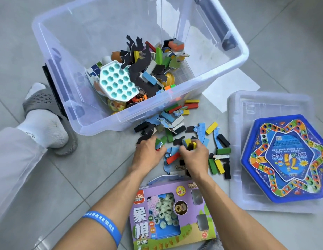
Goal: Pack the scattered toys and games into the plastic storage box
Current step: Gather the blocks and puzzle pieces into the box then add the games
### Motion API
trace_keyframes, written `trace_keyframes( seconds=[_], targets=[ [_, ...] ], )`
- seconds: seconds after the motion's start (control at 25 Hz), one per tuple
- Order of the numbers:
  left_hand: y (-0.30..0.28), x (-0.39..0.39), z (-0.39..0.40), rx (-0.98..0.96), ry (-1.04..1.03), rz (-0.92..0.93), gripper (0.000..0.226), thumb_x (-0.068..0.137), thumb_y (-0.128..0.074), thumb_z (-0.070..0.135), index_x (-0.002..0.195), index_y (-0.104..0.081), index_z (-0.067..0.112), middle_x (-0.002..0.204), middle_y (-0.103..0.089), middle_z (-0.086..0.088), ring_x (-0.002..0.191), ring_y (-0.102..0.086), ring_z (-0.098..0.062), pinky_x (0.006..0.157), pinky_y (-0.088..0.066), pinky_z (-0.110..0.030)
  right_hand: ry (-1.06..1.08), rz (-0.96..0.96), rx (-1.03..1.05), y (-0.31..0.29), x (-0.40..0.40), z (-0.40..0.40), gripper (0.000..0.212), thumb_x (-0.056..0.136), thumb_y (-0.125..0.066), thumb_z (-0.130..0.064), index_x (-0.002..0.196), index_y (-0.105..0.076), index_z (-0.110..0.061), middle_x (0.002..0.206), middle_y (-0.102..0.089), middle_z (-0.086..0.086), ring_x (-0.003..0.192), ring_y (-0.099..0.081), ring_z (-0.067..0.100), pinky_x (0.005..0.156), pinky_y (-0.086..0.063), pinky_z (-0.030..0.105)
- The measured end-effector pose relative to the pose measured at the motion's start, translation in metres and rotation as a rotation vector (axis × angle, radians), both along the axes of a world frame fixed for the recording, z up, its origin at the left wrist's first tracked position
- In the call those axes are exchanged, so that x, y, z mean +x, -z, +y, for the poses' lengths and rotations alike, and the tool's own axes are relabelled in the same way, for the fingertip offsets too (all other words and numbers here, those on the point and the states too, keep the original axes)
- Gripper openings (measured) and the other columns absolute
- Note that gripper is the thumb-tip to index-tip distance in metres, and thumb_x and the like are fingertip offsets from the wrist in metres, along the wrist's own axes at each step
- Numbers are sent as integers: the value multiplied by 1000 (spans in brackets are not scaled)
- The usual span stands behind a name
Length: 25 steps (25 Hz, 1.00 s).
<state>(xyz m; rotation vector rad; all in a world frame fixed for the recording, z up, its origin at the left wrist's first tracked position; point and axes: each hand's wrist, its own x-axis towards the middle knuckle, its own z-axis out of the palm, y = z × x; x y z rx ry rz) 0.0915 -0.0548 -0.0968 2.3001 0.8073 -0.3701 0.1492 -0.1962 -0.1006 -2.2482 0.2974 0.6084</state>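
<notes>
A clear plastic storage box (227,64) with rounded corners and dark handles stands on the pale tiled floor (21,33). Toys fill its near half: a white and teal octagonal bubble toy (119,82) with rows of round dimples, dark jigsaw pieces, and small painted wooden blocks in blue, green and white.

Just in front of the box lies a scatter of the same blocks (219,164), flat rectangular bars in black, green, yellow, red and white, mixed with blue and black cardboard puzzle pieces (201,131).

Both hands work in this pile. The left hand (150,152) curls its fingers round a green and blue piece at the pile's edge. The right hand (194,153) pinches a small bunch of blocks, yellow and black showing at the fingertips. A red block (173,158) lies between the two hands. The left forearm wears a blue rubber wristband (103,225) with white lettering too small to read.

Near the wrists lies a purple cardboard game box (168,212) printed "象棋" and "XIANG", with round pieces behind a clear window. To the right, the box's clear lid (272,101) lies flat, carrying a blue hexagonal board game (287,158) with a star-shaped track of coloured dots. A foot in a white sock and grey slipper (49,123) rests left of the box.
</notes>
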Motion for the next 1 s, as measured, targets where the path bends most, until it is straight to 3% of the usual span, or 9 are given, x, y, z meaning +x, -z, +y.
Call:
trace_keyframes(
  seconds=[0.12, 0.24, 0.4, 0.48, 0.68, 0.76, 0.84, 0.92, 1.0],
  targets=[
    [-12, -9, -4, -342, -341, -44, 22, 81, -63, 29, 71, -55, 11, 53, -54, -6, 50, -52, -20, 53, -43, -32, 384, 242, 378, -14, -2, -10, 24, 76, -64, -5, 63, -48, -17, 57, -44, 7, 43, -33, 19, 37, -29, 20],
    [-51, -19, -11, -688, -668, -60, 15, 85, -62, 20, 74, -59, 11, 52, -49, -9, 37, -43, -16, 40, -27, -19, 501, 488, 729, -43, -4, -6, 24, 82, -61, -4, 64, -48, -13, 53, -40, 3, 36, -29, 11, 37, -17, 16],
    [-135, -18, -20, -917, -736, -214, 3, 88, -61, 12, 88, -63, 12, 51, -47, -11, 37, -40, -18, 35, -27, -12, 572, 548, 1103, -109, -9, 3, 24, 76, -59, -13, 54, -52, -15, 48, -44, 0, 34, -33, 9, 32, -19, 14],
    [-180, -6, -5, -942, -770, -270, 9, 84, -63, 14, 76, -61, 11, 48, -49, -8, 36, -43, -17, 36, -25, -13, 539, 508, 1213, -155, 2, 18, 16, 69, -63, -15, 56, -53, -16, 51, -47, 0, 35, -37, 9, 30, -20, 13],
    [-266, 39, 70, -782, -745, -350, 11, 76, -67, 19, 81, -66, 10, 63, -65, -9, 46, -57, -17, 40, -37, -20, 251, 467, 947, -265, 73, 83, 5, 84, -56, -12, 81, -52, -10, 71, -52, 8, 50, -51, 16, 39, -43, 20],
    [-289, 49, 84, -791, -715, -333, 20, 79, -72, 22, 93, -64, 10, 86, -66, -10, 66, -63, -20, 57, -55, -27, 250, 495, 881, -300, 88, 104, 25, 90, -59, -23, 108, -53, -7, 89, -54, 12, 83, -63, 26, 68, -53, 33],
    [-299, 52, 85, -899, -735, -362, 22, 84, -70, 30, 98, -61, 16, 91, -55, 0, 77, -58, -19, 71, -52, -29, 250, 431, 800, -314, 96, 108, 51, 93, -58, -31, 135, -41, -8, 108, -47, 10, 118, -56, 29, 84, -46, 36],
    [-291, 46, 75, -875, -840, -471, 32, 86, -66, 32, 114, -60, 17, 103, -55, 1, 81, -56, -18, 77, -48, -31, 262, 248, 715, -304, 96, 92, 48, 93, -59, -30, 134, -46, -9, 122, -49, 9, 126, -52, 31, 89, -47, 34],
    [-265, 31, 54, -751, -895, -644, 27, 83, -65, 25, 110, -64, 19, 106, -63, 0, 82, -60, -17, 79, -53, -35, 321, 82, 754, -275, 89, 59, 26, 92, -59, -21, 113, -59, -7, 114, -60, 11, 105, -65, 30, 82, -56, 34]
  ],
)
